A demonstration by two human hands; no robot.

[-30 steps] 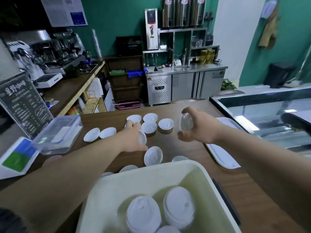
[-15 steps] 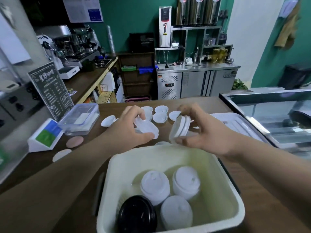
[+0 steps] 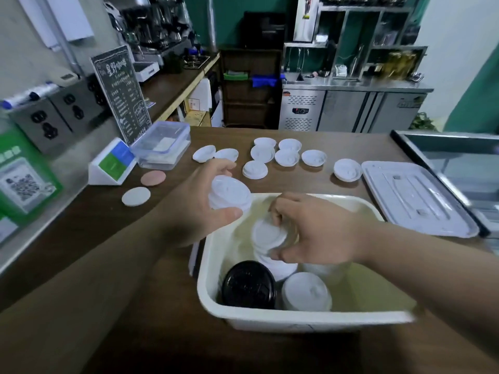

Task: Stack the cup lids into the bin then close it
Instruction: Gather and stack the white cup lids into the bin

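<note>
Cup lids (image 3: 287, 157), all white, lie scattered across the far side of the brown worktop (image 3: 108, 238). Nearer, a cream bin (image 3: 297, 319) holds stacks of white lids and one black stack (image 3: 248, 284). The left hand (image 3: 199, 209) curls around several lids just above the bin's far left corner. The right hand (image 3: 318, 233), lowered inside the bin, pinches more lids over a white stack. The bin's flat cover (image 3: 413, 198) lies to the right.

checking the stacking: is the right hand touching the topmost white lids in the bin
Touching. The head view shows the right hand with its fingers and thumb curled round the topmost white lids inside the bin.
</note>
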